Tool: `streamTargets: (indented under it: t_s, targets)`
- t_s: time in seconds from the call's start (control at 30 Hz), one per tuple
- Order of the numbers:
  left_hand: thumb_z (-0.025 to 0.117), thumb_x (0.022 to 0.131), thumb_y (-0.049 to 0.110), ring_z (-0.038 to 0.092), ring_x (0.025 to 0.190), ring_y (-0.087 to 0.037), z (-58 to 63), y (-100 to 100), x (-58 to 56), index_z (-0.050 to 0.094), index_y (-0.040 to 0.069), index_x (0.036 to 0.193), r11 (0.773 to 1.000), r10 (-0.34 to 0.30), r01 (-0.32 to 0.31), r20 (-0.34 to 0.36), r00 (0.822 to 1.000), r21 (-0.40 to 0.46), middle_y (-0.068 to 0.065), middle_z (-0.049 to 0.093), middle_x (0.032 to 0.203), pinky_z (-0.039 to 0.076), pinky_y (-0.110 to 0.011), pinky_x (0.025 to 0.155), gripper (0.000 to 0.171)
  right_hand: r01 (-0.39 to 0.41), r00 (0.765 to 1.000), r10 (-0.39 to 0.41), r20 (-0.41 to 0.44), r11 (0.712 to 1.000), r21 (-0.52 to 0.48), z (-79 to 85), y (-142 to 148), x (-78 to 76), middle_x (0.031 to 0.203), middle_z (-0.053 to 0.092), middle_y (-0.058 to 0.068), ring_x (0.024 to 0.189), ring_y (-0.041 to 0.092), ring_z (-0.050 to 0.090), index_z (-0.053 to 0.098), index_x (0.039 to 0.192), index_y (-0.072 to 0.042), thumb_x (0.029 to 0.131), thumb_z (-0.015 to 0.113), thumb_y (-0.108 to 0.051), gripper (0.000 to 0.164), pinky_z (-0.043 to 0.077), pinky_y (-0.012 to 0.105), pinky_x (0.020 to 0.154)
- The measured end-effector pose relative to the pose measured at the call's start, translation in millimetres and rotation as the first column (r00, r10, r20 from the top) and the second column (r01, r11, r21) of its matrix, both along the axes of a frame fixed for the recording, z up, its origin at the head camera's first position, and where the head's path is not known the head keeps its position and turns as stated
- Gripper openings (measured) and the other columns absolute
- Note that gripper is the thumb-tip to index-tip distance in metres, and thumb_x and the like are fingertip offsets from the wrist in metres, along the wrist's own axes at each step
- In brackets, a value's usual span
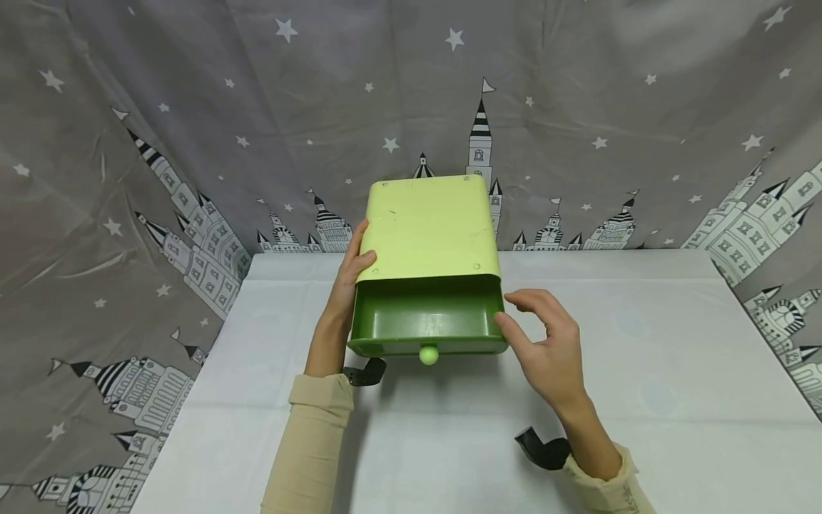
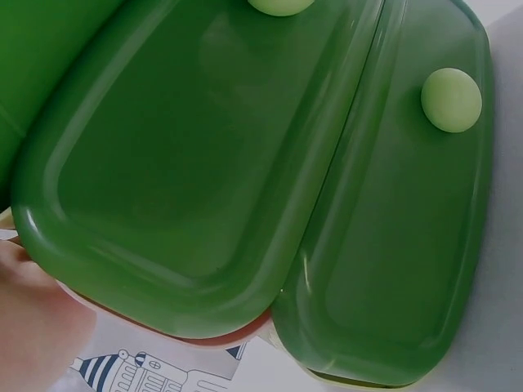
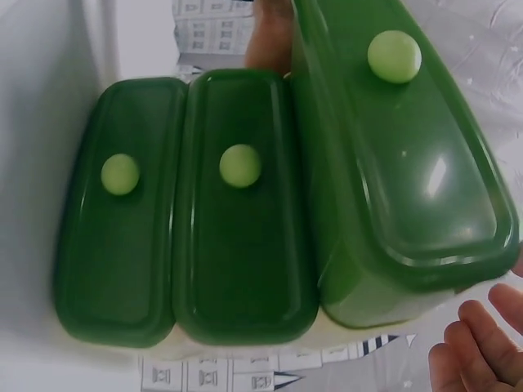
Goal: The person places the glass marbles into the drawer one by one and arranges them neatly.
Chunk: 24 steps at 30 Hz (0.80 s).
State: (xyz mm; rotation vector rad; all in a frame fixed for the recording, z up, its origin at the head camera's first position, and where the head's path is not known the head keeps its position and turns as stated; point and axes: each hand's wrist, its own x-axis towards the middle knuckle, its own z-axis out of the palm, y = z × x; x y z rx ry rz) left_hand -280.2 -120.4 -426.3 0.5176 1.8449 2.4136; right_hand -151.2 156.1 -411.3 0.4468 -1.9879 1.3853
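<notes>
A small chest of drawers (image 1: 427,225) with a pale yellow-green casing stands on the table. Its green top drawer (image 3: 441,180) is pulled out, and the bare inside shows in the head view. Two more drawers below it, the middle drawer (image 3: 245,261) and the bottom drawer (image 3: 114,253), are closed. Each front carries a light green round knob (image 1: 428,355). My left hand (image 1: 345,285) rests along the casing's left side, thumb at its upper edge. Beside the top drawer's right front corner is my right hand (image 1: 552,350), thumb close to the rim; contact is unclear.
A white cloth covers the table (image 1: 642,343). Behind and at both sides hangs a grey curtain (image 1: 321,86) printed with stars and castles. Black wrist devices (image 1: 542,450) show at both wrists.
</notes>
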Motion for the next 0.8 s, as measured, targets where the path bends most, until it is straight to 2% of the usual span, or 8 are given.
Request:
streamTargets:
  t_s: [0.1, 0.33, 0.6, 0.8]
  targets:
    - [0.042, 0.098, 0.022, 0.017, 0.143, -0.012, -1.0, -1, -0.1, 0.014, 0.026, 0.159, 1.000, 0.003, -0.003, 0.001, 1.000, -0.001, 0.004, 0.012, 0.161, 0.019, -0.040, 0.114, 0.067, 0.019, 1.000, -0.019, 0.013, 1.000, 0.005, -3.0, 6, -0.7, 0.103, 0.068, 0.015, 0.095, 0.024, 0.061, 0.070, 0.107, 0.003, 0.079, 0.076, 0.008, 0.029, 0.045, 0.025, 0.086]
    - [0.044, 0.097, 0.023, 0.015, 0.145, -0.011, -0.7, -1, -0.4, 0.014, 0.025, 0.159, 1.000, -0.006, 0.006, -0.014, 1.000, -0.001, 0.004, 0.010, 0.162, 0.018, -0.042, 0.114, 0.069, 0.076, 0.996, -0.077, 0.046, 0.996, 0.037, -13.4, 26, -4.3, 0.102, 0.068, 0.015, 0.097, 0.007, 0.059, 0.070, 0.109, 0.003, 0.079, 0.076, 0.010, 0.032, 0.045, 0.022, 0.086]
    - [0.046, 0.097, 0.025, 0.015, 0.144, -0.011, -0.4, -1, -0.4, 0.014, 0.025, 0.159, 1.000, 0.004, -0.004, -0.003, 1.000, -0.014, 0.004, 0.011, 0.162, 0.016, -0.041, 0.115, 0.069, 0.147, 0.984, -0.151, 0.098, 0.988, 0.046, -26.3, 53, -6.7, 0.103, 0.067, 0.017, 0.095, 0.013, 0.059, 0.070, 0.107, 0.005, 0.080, 0.075, 0.009, 0.028, 0.043, 0.018, 0.086]
    - [0.046, 0.096, 0.025, 0.016, 0.144, -0.011, -0.9, -1, -1.0, 0.014, 0.025, 0.159, 1.000, 0.008, -0.008, -0.004, 1.000, -0.021, 0.004, 0.011, 0.162, 0.016, -0.041, 0.115, 0.070, 0.193, 0.975, -0.197, 0.099, 0.980, 0.052, -35.0, 71, -7.3, 0.100, 0.067, 0.017, 0.095, -0.001, 0.057, 0.070, 0.104, 0.007, 0.078, 0.075, 0.011, 0.027, 0.043, 0.016, 0.086]
